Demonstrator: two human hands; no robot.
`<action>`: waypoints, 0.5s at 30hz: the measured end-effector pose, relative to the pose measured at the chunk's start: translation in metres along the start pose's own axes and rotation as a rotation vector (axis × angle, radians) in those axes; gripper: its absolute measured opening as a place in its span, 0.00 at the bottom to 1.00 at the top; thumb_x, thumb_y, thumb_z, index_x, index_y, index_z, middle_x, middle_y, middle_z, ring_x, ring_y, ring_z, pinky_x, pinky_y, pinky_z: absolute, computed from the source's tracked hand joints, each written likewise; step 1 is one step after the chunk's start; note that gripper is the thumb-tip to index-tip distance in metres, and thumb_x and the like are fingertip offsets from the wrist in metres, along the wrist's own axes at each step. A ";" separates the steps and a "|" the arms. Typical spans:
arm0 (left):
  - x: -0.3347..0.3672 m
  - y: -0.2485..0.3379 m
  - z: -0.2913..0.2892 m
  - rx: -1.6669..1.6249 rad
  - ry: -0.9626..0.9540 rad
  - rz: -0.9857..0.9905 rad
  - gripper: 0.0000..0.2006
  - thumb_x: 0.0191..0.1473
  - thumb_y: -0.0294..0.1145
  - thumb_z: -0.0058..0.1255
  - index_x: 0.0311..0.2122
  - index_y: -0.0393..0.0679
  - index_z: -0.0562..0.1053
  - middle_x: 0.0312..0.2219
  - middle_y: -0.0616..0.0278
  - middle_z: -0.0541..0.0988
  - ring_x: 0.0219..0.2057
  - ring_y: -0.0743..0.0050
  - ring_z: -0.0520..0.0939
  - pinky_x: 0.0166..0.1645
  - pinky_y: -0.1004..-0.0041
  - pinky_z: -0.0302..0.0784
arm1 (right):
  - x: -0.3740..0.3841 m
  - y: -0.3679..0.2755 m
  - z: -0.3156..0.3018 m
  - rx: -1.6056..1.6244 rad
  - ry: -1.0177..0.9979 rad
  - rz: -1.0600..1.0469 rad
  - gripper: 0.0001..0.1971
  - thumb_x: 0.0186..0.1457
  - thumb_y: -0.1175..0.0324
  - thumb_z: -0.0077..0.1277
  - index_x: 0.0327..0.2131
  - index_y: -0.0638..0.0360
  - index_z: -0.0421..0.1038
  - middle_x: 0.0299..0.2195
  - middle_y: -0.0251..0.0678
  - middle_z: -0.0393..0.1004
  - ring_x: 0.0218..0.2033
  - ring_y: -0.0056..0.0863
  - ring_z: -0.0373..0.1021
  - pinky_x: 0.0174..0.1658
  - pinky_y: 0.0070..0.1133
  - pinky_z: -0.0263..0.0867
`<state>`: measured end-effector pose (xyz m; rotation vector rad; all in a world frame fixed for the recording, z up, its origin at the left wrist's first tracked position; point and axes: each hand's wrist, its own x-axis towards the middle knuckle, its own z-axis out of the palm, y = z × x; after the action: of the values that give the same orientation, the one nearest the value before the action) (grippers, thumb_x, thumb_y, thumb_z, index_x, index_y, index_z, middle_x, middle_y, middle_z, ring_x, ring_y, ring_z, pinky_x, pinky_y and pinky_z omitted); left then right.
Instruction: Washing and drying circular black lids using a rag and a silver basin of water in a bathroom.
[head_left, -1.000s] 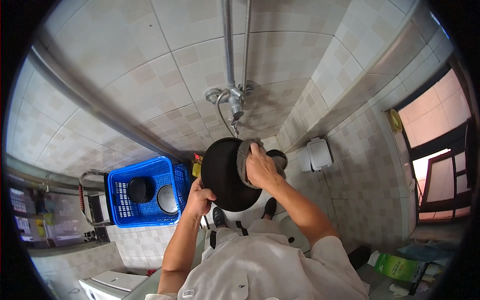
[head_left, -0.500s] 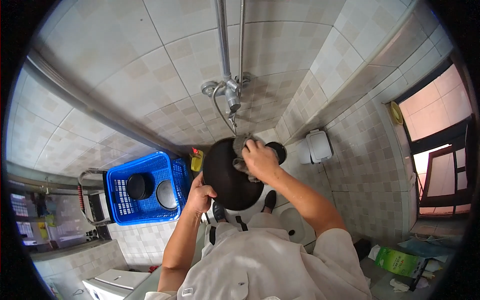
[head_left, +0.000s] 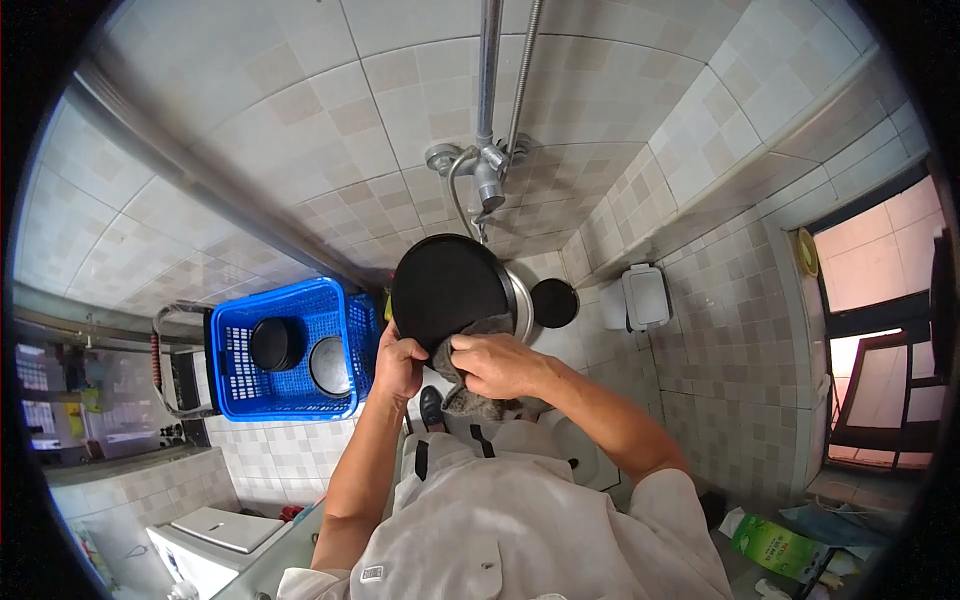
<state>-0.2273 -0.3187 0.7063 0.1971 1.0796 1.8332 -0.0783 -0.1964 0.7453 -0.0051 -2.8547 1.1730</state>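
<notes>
A round black pan is held up in front of me, tilted so its dark flat face shows. My left hand is closed on its near left rim, the thumb over the edge. Bunched in my right hand is a grey-brown cloth, pressed to the pan's near edge and hanging down below it. Behind the pan, part of a pale round basin rim shows; the pan hides most of it.
On the left stands a blue plastic basket holding black round pans and a silvery round pan. A wall faucet is ahead. Another black round pan and a white lidded bin are at right.
The cloth in my right hand has moved from the pan's far right side to its near edge. The pan has shifted slightly away and turned. My left hand keeps its grip.
</notes>
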 end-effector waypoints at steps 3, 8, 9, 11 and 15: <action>-0.004 -0.003 0.001 -0.106 0.055 -0.108 0.27 0.39 0.18 0.43 0.50 0.41 0.68 0.44 0.56 0.76 0.44 0.57 0.77 0.49 0.63 0.73 | 0.010 -0.003 0.006 0.030 0.089 -0.081 0.05 0.41 0.77 0.50 0.24 0.64 0.65 0.29 0.40 0.65 0.32 0.41 0.68 0.34 0.34 0.67; -0.003 -0.006 -0.011 -0.089 -0.026 -0.219 0.21 0.61 0.48 0.41 0.50 0.43 0.68 0.44 0.58 0.76 0.43 0.66 0.78 0.48 0.65 0.74 | 0.024 -0.015 0.008 -0.210 0.169 -0.073 0.06 0.43 0.75 0.52 0.26 0.64 0.66 0.32 0.40 0.65 0.34 0.39 0.67 0.35 0.30 0.70; -0.003 -0.007 -0.012 -0.098 -0.021 -0.216 0.21 0.61 0.48 0.41 0.50 0.43 0.68 0.44 0.58 0.76 0.43 0.66 0.78 0.48 0.65 0.74 | 0.026 -0.016 0.007 -0.265 0.209 -0.069 0.06 0.43 0.75 0.52 0.27 0.65 0.67 0.33 0.41 0.64 0.35 0.39 0.67 0.35 0.30 0.70; -0.008 -0.009 -0.011 -0.081 -0.030 -0.245 0.21 0.62 0.45 0.42 0.52 0.41 0.67 0.46 0.61 0.75 0.46 0.70 0.76 0.52 0.69 0.70 | 0.030 -0.014 0.003 -0.343 0.190 -0.034 0.07 0.44 0.75 0.50 0.29 0.66 0.68 0.34 0.42 0.64 0.37 0.39 0.67 0.35 0.29 0.71; -0.010 -0.017 -0.022 -0.066 -0.050 -0.310 0.18 0.58 0.41 0.50 0.50 0.43 0.70 0.44 0.62 0.77 0.45 0.71 0.77 0.51 0.70 0.71 | 0.039 0.009 -0.011 -0.610 0.244 0.251 0.08 0.44 0.74 0.49 0.30 0.66 0.68 0.35 0.42 0.65 0.36 0.40 0.68 0.35 0.29 0.71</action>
<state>-0.2229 -0.3367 0.6832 0.0333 0.9557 1.5746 -0.1172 -0.1813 0.7485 -0.5020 -2.9088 0.2487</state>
